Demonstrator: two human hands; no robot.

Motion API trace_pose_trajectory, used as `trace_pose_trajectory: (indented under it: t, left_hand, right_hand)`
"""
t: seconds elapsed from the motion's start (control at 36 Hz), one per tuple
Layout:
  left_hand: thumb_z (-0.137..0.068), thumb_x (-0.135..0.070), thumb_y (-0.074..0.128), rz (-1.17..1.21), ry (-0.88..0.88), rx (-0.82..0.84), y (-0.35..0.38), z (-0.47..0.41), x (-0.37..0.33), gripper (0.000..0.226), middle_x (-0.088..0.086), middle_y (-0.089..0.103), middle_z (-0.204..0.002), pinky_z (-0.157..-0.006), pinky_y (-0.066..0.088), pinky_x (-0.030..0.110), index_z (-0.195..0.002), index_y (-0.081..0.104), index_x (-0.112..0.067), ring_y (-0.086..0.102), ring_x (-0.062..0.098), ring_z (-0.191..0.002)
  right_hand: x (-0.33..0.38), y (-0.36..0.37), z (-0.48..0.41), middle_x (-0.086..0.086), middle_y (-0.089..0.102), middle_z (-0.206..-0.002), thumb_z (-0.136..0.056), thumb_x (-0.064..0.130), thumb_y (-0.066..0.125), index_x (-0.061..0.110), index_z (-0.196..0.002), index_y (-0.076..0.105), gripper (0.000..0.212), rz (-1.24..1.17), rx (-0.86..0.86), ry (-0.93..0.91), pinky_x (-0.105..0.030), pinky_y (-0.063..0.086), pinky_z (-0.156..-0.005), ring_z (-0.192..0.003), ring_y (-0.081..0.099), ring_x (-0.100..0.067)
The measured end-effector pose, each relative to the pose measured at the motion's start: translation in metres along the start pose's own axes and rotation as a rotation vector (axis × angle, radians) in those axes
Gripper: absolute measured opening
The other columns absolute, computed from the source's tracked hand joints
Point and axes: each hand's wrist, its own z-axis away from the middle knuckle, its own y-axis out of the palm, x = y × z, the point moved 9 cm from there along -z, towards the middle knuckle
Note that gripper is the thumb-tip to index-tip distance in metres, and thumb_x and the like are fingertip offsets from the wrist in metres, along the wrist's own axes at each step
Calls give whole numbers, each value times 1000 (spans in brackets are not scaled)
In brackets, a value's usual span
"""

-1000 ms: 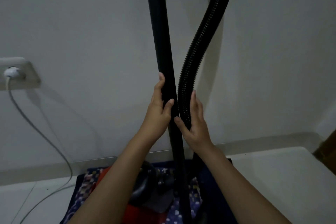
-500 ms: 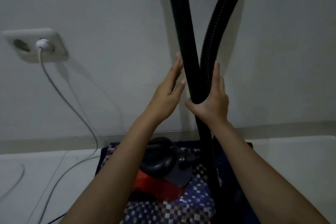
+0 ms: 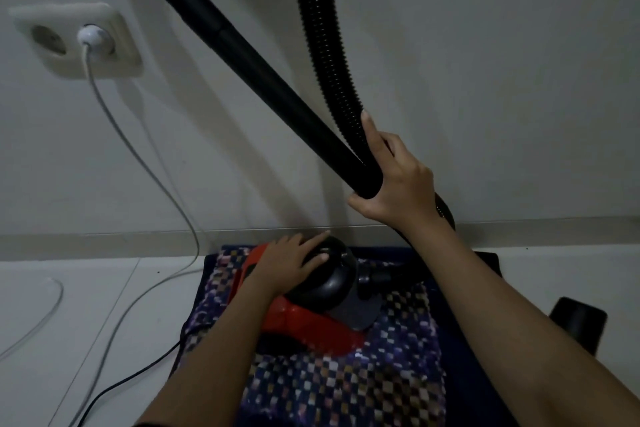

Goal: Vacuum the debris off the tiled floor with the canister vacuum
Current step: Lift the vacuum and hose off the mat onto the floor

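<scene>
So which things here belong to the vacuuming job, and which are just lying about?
Part of the job:
- canister vacuum, left hand resting on it
- rigid tube and ribbed hose, gripped by right hand
- tiled floor

Lying about:
- checked mat
- black object
- wall socket with white cable

A white double wall socket [image 3: 78,40] sits high on the left of a plain pale wall [image 3: 485,62]; its left outlet is empty, its right one filled by a round white plug [image 3: 94,38]; from that plug a grey cable [image 3: 138,152] drops down the wall, bows right, then curls back left across the floor; a second thin pale cord [image 3: 45,317] loops at the far left edge; a light skirting strip [image 3: 104,244] runs along the wall's foot; down centre, a checkered mat [image 3: 346,388] in blue, purple and white squares with a dark navy border lies flat against the skirting; at the right, just off the mat, a small black object [image 3: 578,322] stands, too dim to make out.
</scene>
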Motion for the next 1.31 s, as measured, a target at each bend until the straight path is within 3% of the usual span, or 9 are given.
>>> trace_pose_trajectory:
  t: [0.11, 0.22, 0.44, 0.64, 0.75, 0.92, 1.11, 1.31]
  left_hand:
    - [-94, -59, 28, 68, 15, 93, 2, -4, 0, 54, 9, 53, -119, -91, 40, 39, -146, 20, -44, 52, 32, -112]
    - [-94, -57, 35, 178, 4, 157, 2, 0, -4, 50, 7, 53, -126, -102, 36, 45, -143, 24, -49, 46, 30, -122]
    - [-96, -53, 34, 144, -71, 104, -1, 24, -24, 48, 3, 41, -146, -104, 26, 48, -143, 24, -48, 35, 27, -134]
    - [-98, -49, 32, 90, -48, 282, -29, 63, -57, 49, 10, 45, -138, -105, 30, 50, -145, 21, -45, 39, 29, -129]
    - [-98, -48, 32, 70, 10, 356, -69, 82, -82, 49, 10, 46, -137, -104, 29, 47, -146, 20, -45, 41, 28, -127]
    - [-98, -49, 32, 110, 92, 446, -138, 116, -128, 50, 10, 45, -140, -105, 28, 44, -146, 21, -45, 41, 28, -128]
    - [-98, -47, 34, 123, 162, 452, -231, 156, -186, 51, 10, 50, -135, -105, 30, 40, -146, 19, -44, 43, 27, -126]
    - [-98, -47, 34, 17, 372, 471, -303, 200, -241, 51, 11, 46, -141, -104, 30, 41, -146, 18, -43, 43, 28, -129]
  right_hand:
    - [6, 1, 3, -3, 61, -109, -57, 41, 62, 28, -145, 19, 99, -16, -12, 9, -28, 53, -47, -66, 58, -17]
    - [11, 2, 7, -3, 60, -109, -58, 42, 61, 29, -146, 19, 98, -25, 9, 21, -29, 53, -46, -65, 57, -18]
    - [17, -3, 22, -5, 61, -107, -53, 42, 69, 30, -145, 20, 104, 18, 93, -2, -28, 51, -42, -66, 59, -20]
    - [30, -44, 31, -5, 63, -105, -50, 41, 75, 30, -143, 26, 106, 57, 195, 28, -23, 45, -45, -68, 62, -21]
    - [40, -83, 23, -6, 61, -109, -55, 38, 72, 31, -144, 25, 102, 31, 265, 81, -29, 53, -50, -74, 63, -24]
    - [60, -171, -4, -5, 62, -109, -53, 41, 71, 29, -144, 28, 101, 58, 297, 179, -22, 45, -48, -73, 63, -21]
    - [83, -298, -38, -3, 62, -107, -52, 38, 71, 30, -144, 28, 101, 112, 229, 306, -25, 51, -49, -73, 62, -20]
    - [127, -399, -37, -3, 61, -109, -53, 43, 72, 32, -145, 27, 103, 247, 243, 440, -25, 50, -49, -76, 63, -22]
